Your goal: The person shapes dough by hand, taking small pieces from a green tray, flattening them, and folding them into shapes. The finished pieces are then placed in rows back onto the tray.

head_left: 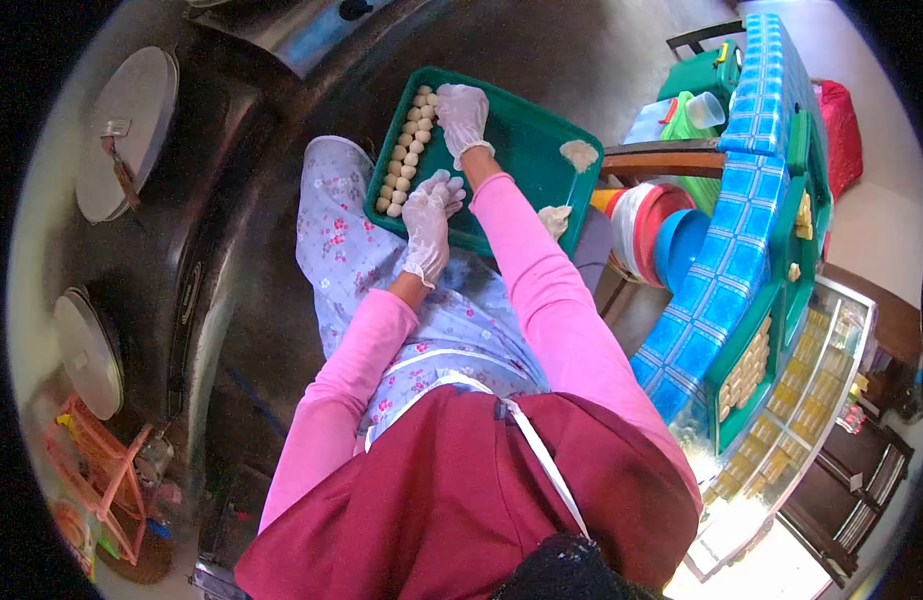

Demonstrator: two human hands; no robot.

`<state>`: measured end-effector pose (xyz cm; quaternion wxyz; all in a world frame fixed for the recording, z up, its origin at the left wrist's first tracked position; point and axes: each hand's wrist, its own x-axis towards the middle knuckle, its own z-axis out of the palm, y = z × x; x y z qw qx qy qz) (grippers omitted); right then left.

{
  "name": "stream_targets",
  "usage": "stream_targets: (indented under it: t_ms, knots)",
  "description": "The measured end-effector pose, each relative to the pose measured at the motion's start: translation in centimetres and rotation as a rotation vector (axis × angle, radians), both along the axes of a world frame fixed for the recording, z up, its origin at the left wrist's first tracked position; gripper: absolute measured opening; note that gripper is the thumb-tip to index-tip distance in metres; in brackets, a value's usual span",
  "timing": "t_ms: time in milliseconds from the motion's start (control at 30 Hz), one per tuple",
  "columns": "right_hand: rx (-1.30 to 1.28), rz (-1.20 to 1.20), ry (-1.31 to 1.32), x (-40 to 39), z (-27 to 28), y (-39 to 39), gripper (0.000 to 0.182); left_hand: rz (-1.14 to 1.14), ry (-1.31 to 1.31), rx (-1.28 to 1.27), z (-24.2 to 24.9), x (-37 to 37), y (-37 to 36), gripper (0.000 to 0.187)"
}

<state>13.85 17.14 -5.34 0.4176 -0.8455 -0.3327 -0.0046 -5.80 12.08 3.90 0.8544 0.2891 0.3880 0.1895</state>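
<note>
Left hand (431,212): gloved, sits nearer the torso, with fingers bent and bunched together.
Right hand (463,115): gloved, reaches farther out than the left hand, back upward, fingertips mostly hidden.
Left wrist (410,290): shows bare between glove cuff and sleeve.
Right wrist (477,165): also shows a bare strip.
Left arm (338,368): slants forward and inward, in a pink sleeve.
Right arm (553,270): stretches forward and leftward, sleeved in pink.
</note>
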Motion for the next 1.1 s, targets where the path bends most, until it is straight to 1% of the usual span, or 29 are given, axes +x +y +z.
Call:
stream_targets:
  t_ms: [67,133,167,233,267,333,367,400,433,467,533,600,633,700,733,767,867,900,1000,1033,1100]
  knots:
    - [0.233,0.0,0.418,0.0,0.7,-0.7,0.022,-0.023,0.006,0.01,0.0,0.0,0.1,0.03]
    - [0.26,0.022,0.861,-0.4,7.8,-4.0,0.024,-0.042,0.008,0.003,-0.1,0.0,0.3,0.03]
    - [0.178,0.115,0.579,0.3,9.7,-6.2,0.022,-0.055,0.009,-0.014,0.1,0.0,0.4,0.031]
    - [-0.254,0.19,0.028,2.2,11.8,-11.4,0.021,-0.089,-0.033,-0.031,0.0,0.0,0.1,0.031]
    - [-0.6,0.176,-0.242,3.0,12.6,-13.8,0.02,-0.158,-0.032,-0.06,0.1,0.1,-0.3,0.031]
    - [-1.028,0.31,-0.089,2.1,15.4,-17.9,0.02,-0.291,-0.033,-0.114,0.6,0.5,-1.1,0.03]
    - [-0.966,0.325,-0.013,1.3,15.5,-20.5,0.02,-0.358,-0.032,-0.089,1.2,0.7,-2.1,0.029]
    - [-0.9,0.34,0.06,0.3,14.7,-22.8,0.019,-0.435,-0.032,-0.145,1.5,1.2,-3.0,0.029]
    - [-0.9,0.399,-0.035,-0.6,14.5,-23.7,0.016,-0.512,-0.029,-0.201,1.7,1.6,-4.0,0.029]
    - [-0.885,0.405,-0.076,-1.5,14.2,-24.7,0.013,-0.589,-0.023,-0.256,1.9,2.0,-4.9,0.028]
    - [-0.813,0.38,-0.238,-3.1,13.5,-26.2,0.01,-0.695,-0.067,-0.441,1.0,3.0,-6.7,0.026]
    - [-0.809,0.306,-0.295,-4.2,13.6,-26.7,0.011,-0.794,-0.09,-0.638,-0.5,4.0,-8.3,0.024]
    - [-0.807,0.272,-0.327,-4.3,13.7,-26.7,0.011,-0.818,-0.082,-0.631,-0.5,4.4,-9.1,0.025]
    - [-0.7,0.164,-0.281,-4.5,12.5,-27.5,0.014,-0.779,-0.173,-0.453,-0.6,5.3,-10.9,0.019]
    - [-0.649,0.11,-0.258,-4.7,12.2,-27.9,0.015,-0.726,-0.179,-0.543,-1.5,5.9,-11.5,0.016]
    - [-0.621,0.053,-0.199,-4.8,11.8,-28.3,0.019,-0.671,-0.184,-0.631,-2.4,6.4,-12.2,0.015]
    - [-0.503,-0.07,0.03,-6.6,14.7,-28.6,0.023,-0.599,-0.148,-0.805,-3.7,7.5,-12.5,0.02]
    - [-0.382,-0.125,0.168,-7.0,13.9,-29.3,0.02,-0.611,-0.119,-0.743,-7.2,8.0,-13.2,0.02]
    - [0.106,-0.254,0.826,-8.7,15.0,-29.5,0.015,-0.594,-0.142,-0.763,-6.9,8.4,-13.9,0.021]
    - [0.214,-0.262,0.925,-9.1,15.6,-29.3,0.011,-0.578,-0.133,-0.78,-6.9,8.5,-13.9,0.021]
    - [0.38,-0.237,1.08,-9.6,17.2,-28.7,0.012,-0.578,-0.157,-0.735,-6.6,8.2,-13.7,0.019]
